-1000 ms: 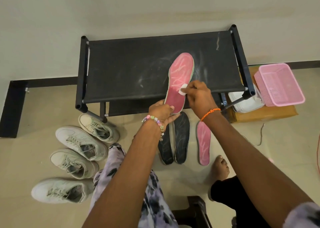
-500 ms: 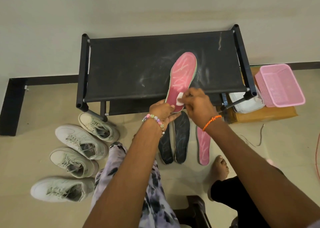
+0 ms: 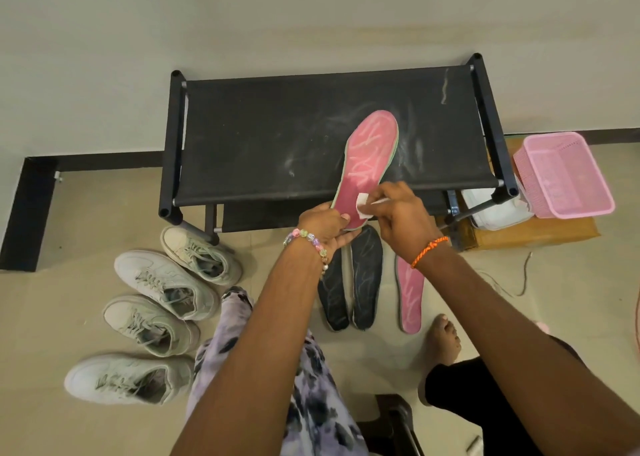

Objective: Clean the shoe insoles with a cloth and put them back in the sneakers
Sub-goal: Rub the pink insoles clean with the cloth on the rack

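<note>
Nearest the camera, two bare forearms reached out over patterned lilac trousers. On the floor to the left lay four pale grey lace-up sneakers (image 3: pixel 162 303), all without their insoles. Just beyond the knees, two black foam insoles (image 3: pixel 349 289) lay side by side on the tile, and a second pink insole (image 3: pixel 410 296) lay just to their right.

The left hand (image 3: pixel 322 223), a beaded bracelet at its wrist, gripped the heel end of a long pink foam insole with pale streaks (image 3: pixel 370 168), its thumb curled over the edge. The toe end lay out over the black fabric-topped shoe rack (image 3: pixel 277 136). The right hand (image 3: pixel 401 216), wearing an orange thread band, pinched a small folded white cloth (image 3: pixel 363 206) against the insole's heel area.

Over the last second the cloth had slid from the middle of the insole down towards the heel, close to the left thumb. The insole itself had barely shifted. That looked like the end of one downward wiping stroke, and the pale streaks across the forefoot suggested more passes were needed there.

Farther right, a pink plastic mesh basket (image 3: pixel 568 178) sat on a brown box beside the rack. By this reckoning the task was at its cleaning stage, with nothing returned to a shoe.
</note>
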